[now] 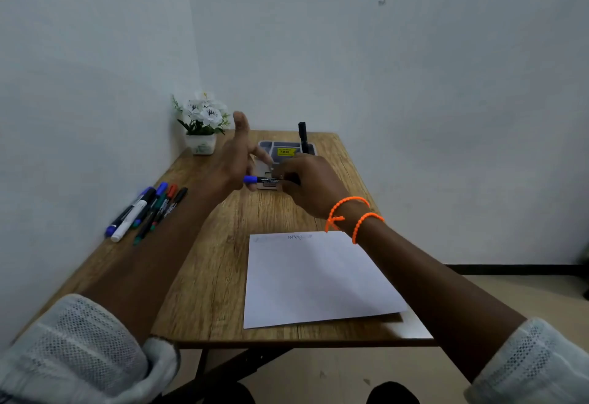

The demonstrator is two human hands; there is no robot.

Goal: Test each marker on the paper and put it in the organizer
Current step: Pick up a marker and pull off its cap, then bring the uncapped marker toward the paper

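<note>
Head view: wooden table (204, 292), white walls; right hand (306, 182) grips blue-capped marker (264, 179), left hand (237, 155) fingers spread.

Bare wood on the table (207, 292) runs from six o'clock up the middle, between the paper (315, 279) at five and the row of markers (146, 209) at nine. At twelve the organizer (287, 150), with an upright black marker (302, 136), blocks the far edge; the flower pot (201, 129) fills eleven.

Yellow sticker (284, 151) on organizer (271, 145): print illegible.
</note>
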